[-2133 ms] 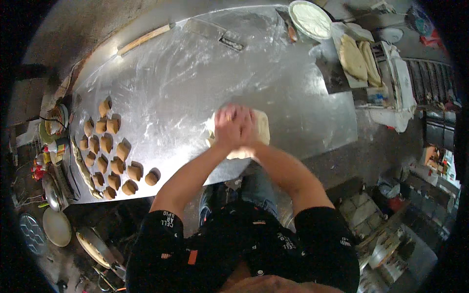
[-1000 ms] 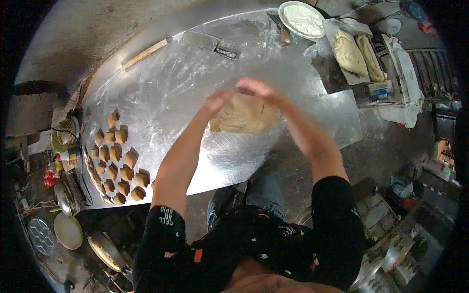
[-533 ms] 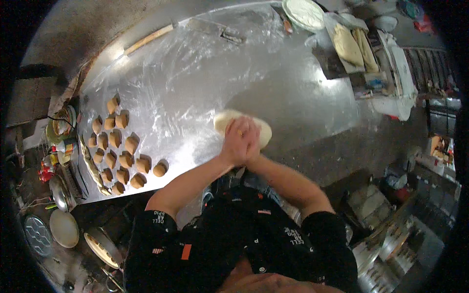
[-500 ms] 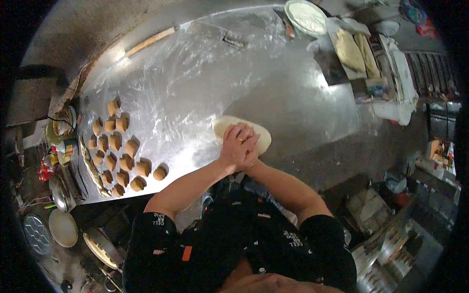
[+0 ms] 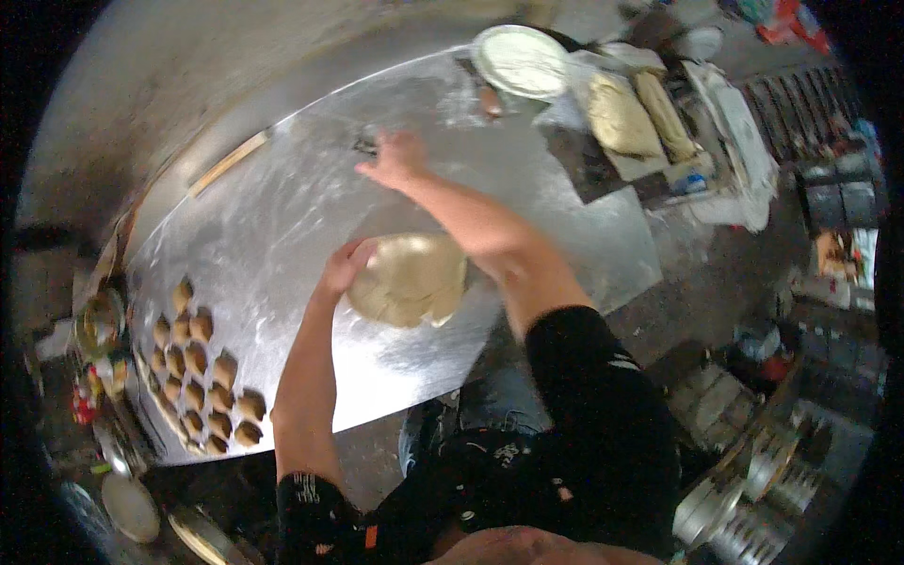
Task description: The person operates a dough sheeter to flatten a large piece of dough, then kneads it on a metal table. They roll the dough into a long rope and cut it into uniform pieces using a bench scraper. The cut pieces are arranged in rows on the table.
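Observation:
A broad flattened piece of dough (image 5: 405, 287), tan across its face and paler at the rim, lies on the floured metal worktop (image 5: 311, 217) in front of me. My left hand (image 5: 348, 264) has its fingers closed at the dough's left edge; what lies under them is hidden. Farther out, my right hand (image 5: 395, 160) is stretched over the worktop, thumb apart from the fingers and slightly blurred. Just past its fingertips lies a dark scraper-like tool (image 5: 364, 146), partly covered by the hand.
Several brown dough pieces (image 5: 195, 358) sit in rows at the left, beside a long pale dough strip (image 5: 169, 414). A wooden stick (image 5: 229, 163) lies along the far edge. A bowl of white flour-like stuff (image 5: 521, 61) and pale dough slabs (image 5: 623, 118) stand at far right.
Both hands were pressing together on a pale oval dough; now they are apart, the right reaching far. The dough is broader and tan-faced. A lone brown ball near the rows is out of sight.

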{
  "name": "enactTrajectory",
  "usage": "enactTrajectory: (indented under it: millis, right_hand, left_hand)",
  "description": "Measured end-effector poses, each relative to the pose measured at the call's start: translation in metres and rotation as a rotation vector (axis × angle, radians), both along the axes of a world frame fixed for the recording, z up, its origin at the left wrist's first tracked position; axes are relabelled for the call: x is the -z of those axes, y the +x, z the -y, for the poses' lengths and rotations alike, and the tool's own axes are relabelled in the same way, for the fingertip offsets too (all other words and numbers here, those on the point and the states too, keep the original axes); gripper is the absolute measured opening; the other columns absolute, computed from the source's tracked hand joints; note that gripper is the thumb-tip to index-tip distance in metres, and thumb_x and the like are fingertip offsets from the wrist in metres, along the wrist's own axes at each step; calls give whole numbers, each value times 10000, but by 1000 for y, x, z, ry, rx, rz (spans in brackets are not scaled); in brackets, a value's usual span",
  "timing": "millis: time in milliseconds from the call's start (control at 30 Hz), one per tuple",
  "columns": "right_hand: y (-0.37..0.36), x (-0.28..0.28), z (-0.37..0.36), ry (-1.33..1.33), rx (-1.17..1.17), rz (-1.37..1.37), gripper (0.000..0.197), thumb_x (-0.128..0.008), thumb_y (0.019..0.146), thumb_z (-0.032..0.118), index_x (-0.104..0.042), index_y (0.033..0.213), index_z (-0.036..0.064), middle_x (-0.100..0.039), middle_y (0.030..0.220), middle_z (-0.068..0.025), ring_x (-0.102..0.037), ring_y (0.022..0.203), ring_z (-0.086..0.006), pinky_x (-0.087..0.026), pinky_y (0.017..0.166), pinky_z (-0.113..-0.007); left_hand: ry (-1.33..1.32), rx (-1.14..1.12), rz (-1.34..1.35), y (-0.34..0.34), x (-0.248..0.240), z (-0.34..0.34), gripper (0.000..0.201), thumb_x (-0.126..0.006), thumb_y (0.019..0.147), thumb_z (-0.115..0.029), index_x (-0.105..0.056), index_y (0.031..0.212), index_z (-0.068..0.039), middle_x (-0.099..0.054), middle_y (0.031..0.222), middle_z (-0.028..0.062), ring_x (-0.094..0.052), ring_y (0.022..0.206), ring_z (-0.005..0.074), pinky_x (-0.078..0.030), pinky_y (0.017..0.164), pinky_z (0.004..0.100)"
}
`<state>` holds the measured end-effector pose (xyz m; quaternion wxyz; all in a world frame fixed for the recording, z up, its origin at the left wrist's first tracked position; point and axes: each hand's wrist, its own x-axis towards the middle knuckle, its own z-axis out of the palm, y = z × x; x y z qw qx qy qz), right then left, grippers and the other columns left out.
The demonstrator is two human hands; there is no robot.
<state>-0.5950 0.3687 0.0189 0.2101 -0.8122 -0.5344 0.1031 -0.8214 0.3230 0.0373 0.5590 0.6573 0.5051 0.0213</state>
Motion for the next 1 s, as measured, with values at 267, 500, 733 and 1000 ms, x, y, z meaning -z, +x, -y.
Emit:
enactTrajectory:
  millis: [267, 500, 733, 1000]
  right_hand:
    - [62, 61, 61, 167, 92, 262, 388, -560, 931, 312, -612, 1275, 139, -527, 1298, -176, -488, 1193, -408, -327, 1059, -566]
    - [-14, 36, 118, -219, -581, -58, 569, -559, 834, 648, -636, 1292, 321, -424, 1471, -202, -392, 1338, -440, -344, 1088, -527]
    - [-82, -59, 269, -427, -481, -150, 599, -560, 849, 533, -580, 1308, 150, -445, 1462, -158, -429, 1327, -367, -418, 1018, -508]
    - [-105, 45, 248, 83, -301, -200, 612, -564, 869, 377, -458, 1425, 144, -444, 1472, -132, -353, 1401, -329, -223, 1164, -541]
  left_hand:
    - [-427, -587, -11, -25, -27, 185, 609, -739, 844, -467, -571, 1183, 10, -648, 1039, 99, -638, 868, 181, -539, 635, 326]
    - [-276, -243, -61, -37, 8, 161, 563, -706, 849, -454, -601, 1183, -12, -643, 984, 79, -608, 840, 178, -513, 688, 338]
    - [458, -128, 344, -7, -45, 190, 439, -650, 860, -267, -606, 1232, -37, -618, 1155, 156, -579, 1100, 315, -446, 977, 441]
    - [843, 331, -130, 29, 0, 138, 388, -573, 880, -351, -651, 1210, -163, -619, 1235, 129, -548, 1162, 346, -405, 1005, 500]
